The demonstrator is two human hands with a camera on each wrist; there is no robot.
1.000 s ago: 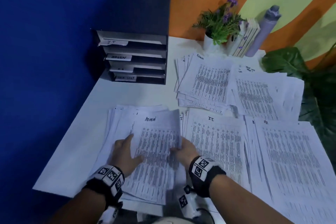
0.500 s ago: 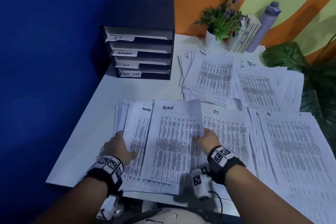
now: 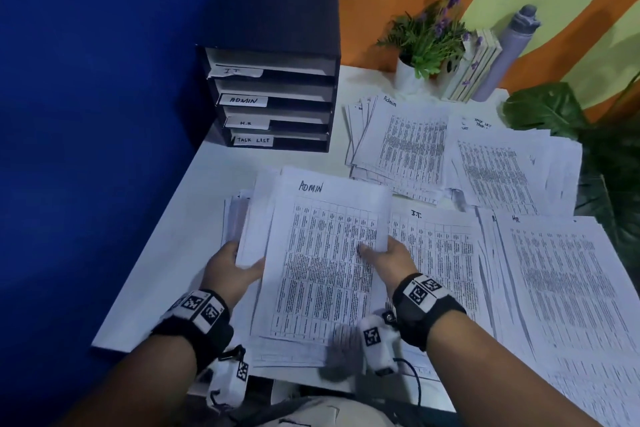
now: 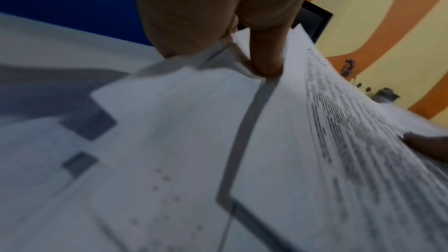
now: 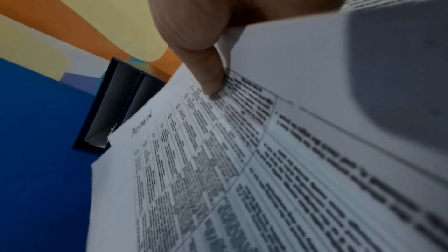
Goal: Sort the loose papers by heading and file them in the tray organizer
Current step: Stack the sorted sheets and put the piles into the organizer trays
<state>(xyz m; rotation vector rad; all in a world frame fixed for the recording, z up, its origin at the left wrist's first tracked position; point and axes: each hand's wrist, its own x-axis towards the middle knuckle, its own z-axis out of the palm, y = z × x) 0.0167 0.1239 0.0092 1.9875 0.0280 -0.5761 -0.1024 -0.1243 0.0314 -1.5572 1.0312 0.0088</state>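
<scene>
Head view: left hand (image 3: 230, 269) and right hand (image 3: 389, 258) are each pinching opposite edges of the white printed ADMIN-headed paper stack (image 3: 325, 263), thumbs on top.

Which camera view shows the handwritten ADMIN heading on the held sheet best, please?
The head view: the ADMIN heading reads clearly and upright. The right wrist view shows it slanted and blurred; the left wrist view does not show it.

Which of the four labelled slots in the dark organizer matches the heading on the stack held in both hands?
The second slot from the top, labelled ADMIN; the others read IT, HR and TASK LIST.
</scene>
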